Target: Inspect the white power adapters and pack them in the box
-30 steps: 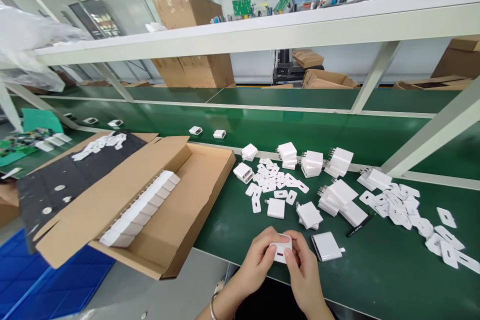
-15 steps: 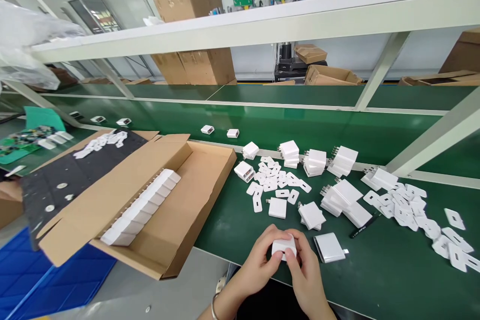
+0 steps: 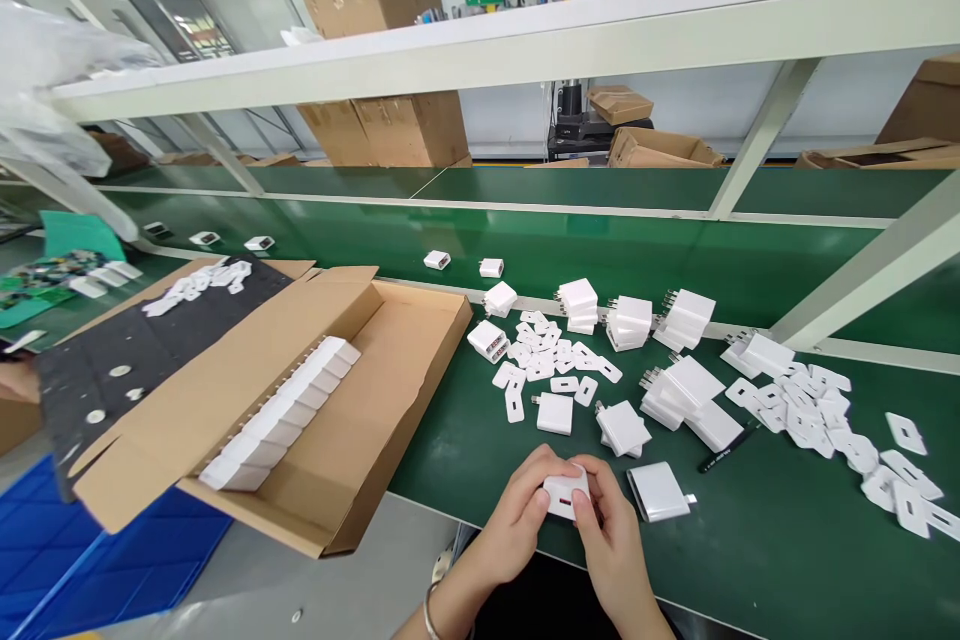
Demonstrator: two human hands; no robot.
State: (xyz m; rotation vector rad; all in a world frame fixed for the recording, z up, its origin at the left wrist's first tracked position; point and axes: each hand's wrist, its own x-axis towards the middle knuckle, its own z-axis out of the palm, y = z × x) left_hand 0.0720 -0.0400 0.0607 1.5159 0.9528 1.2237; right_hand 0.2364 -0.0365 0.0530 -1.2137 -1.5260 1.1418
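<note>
Between my two hands, above the front edge of the green table [image 3: 465,470], is a white charger [image 3: 564,494] with a dark slot in its face. My left hand [image 3: 519,510] grips its left side, and my right hand [image 3: 611,530] grips its right side with the thumb at the face. Just right of my right hand lies a single white charger [image 3: 661,492] with a metal tip. Beyond my hands are a charger with prongs [image 3: 555,414], a small stack of chargers [image 3: 624,428] and a loose pile of slotted white cover plates [image 3: 536,350].
An open cardboard box [image 3: 405,390] on the left holds a row of white chargers [image 3: 281,415]. More charger stacks [image 3: 686,390], a black pen [image 3: 727,450] and a heap of cover plates [image 3: 806,410] lie to the right. Small chargers [image 3: 437,260] sit on the green belt behind, beneath a white shelf [image 3: 480,45].
My left thumb has lifted from the charger's face, so the slot shows more plainly. The small chargers on the belt have shifted to the right.
</note>
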